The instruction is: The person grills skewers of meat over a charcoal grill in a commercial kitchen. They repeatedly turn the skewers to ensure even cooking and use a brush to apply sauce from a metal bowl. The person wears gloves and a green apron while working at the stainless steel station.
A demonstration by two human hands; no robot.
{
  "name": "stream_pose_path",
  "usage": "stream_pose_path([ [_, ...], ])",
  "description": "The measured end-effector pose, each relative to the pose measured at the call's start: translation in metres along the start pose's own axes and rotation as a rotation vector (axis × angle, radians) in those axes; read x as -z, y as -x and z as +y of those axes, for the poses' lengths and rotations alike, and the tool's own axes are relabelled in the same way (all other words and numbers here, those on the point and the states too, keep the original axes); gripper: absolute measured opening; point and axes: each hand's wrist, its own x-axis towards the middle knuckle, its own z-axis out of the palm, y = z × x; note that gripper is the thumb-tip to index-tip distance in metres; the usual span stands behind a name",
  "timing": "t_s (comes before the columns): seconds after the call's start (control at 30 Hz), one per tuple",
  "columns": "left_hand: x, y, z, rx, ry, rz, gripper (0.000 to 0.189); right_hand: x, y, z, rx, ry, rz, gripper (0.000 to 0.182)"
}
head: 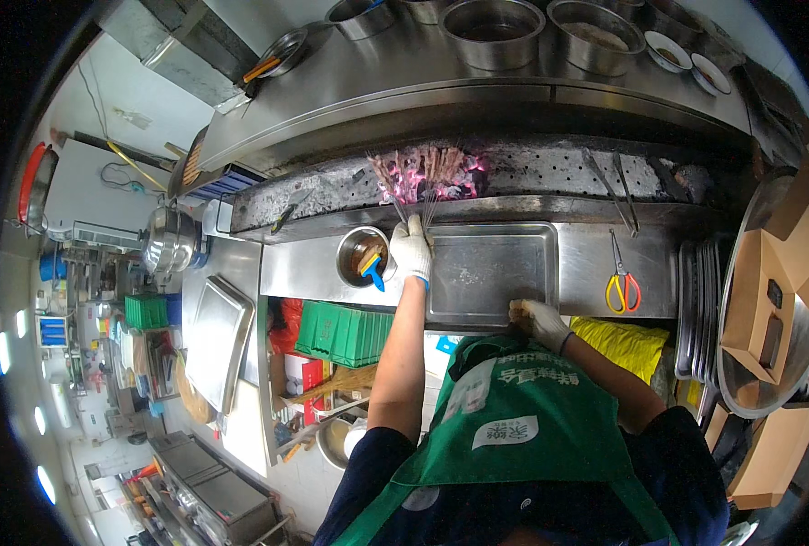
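Meat skewers (440, 164) lie over glowing charcoal (411, 185) in a long metal grill trough. My left hand (411, 251), in a white knit glove, is at the near ends of the thin skewer sticks and grips some of them. Just right of it lies a rectangular steel tray (490, 273) with a few pale specks on its bottom. My right hand (539, 321), also gloved and stained at the fingertips, is at the tray's near right rim, fingers curled; its grip is unclear. Left of my left hand stands a steel pot (344, 256) with brown sauce and a blue-handled brush (373, 271).
Metal tongs (616, 188) lie across the grill's right part, with scissors (621, 283) nearer. A small tool (287, 213) lies at its left. Steel pots (493, 37) line the back shelf. Stacked trays (698, 307) and a cardboard box (759, 314) stand right; a green crate (340, 334) sits below.
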Motion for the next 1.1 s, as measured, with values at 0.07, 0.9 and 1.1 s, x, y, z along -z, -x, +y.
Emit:
stream_pose_path([
  [0.07, 0.001, 0.001, 0.0, -0.018, -0.029, 0.022, 0.034, -0.007, 0.007, -0.004, 0.0, 0.008, 0.039, 0.026],
  [0.9, -0.006, 0.004, 0.002, -0.076, 0.011, 0.028, 0.038, -0.017, 0.017, -0.014, -0.002, 0.086, 0.054, 0.028],
  [1.1, -0.007, 0.008, 0.005, -0.395, -0.417, 0.064, 0.037, -0.011, 0.008, -0.009, 0.007, 0.051, 0.031, 0.027],
])
